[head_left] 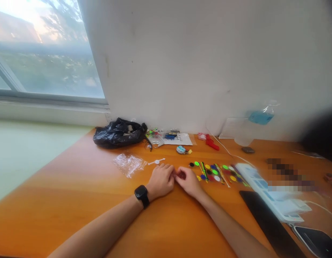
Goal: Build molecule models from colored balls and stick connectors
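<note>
My left hand, with a black watch on its wrist, rests low over the wooden table with its fingers curled. Its fingertips meet those of my right hand, which is closed in a pinch. Whatever lies between the fingers is hidden or too small to make out. Just beyond my left hand lies a white plastic stick with a round disc. To the right of my right hand, several coloured discs and thin sticks in green, yellow, blue, black, white and red are spread out.
Crumpled clear plastic wrap lies left of my hands, with a black plastic bag behind it. A round tin stands farther back. At the right are a white power strip, a black flat slab and a dark device.
</note>
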Demonstrator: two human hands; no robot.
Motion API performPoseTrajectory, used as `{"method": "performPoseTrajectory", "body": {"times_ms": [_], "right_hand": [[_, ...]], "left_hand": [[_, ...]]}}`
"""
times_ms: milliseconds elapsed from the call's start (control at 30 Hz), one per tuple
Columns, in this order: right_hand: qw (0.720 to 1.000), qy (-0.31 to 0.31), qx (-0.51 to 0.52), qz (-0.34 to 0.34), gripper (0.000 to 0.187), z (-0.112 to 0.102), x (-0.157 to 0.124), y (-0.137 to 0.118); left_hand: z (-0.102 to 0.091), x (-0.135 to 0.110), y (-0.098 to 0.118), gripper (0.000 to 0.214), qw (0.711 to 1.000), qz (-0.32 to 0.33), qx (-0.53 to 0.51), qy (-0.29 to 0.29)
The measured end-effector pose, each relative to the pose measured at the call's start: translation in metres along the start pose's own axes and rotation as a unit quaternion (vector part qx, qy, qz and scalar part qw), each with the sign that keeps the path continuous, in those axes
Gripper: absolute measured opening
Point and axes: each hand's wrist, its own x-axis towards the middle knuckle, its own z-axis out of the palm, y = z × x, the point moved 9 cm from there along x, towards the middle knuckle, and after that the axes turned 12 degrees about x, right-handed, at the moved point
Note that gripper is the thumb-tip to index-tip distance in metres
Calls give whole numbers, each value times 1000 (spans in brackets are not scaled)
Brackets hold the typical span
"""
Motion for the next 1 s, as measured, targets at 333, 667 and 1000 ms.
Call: {"method": "performPoseTrajectory", "body": {"times_ms": [333,667,1000], "right_hand": [[978,80,-126,-147,14,-24,-19,-66],[994,107,32,16,46,-50,-10,-26],[991,113,67,20,55,-51,-12,-38]], "left_hand": [[-2,-2,-4,16,999,-3,-40,10],[-32,-8,-52,48,930,-188,-261,175],[-44,-10,-42,42,937,-167,-244,185]]}}
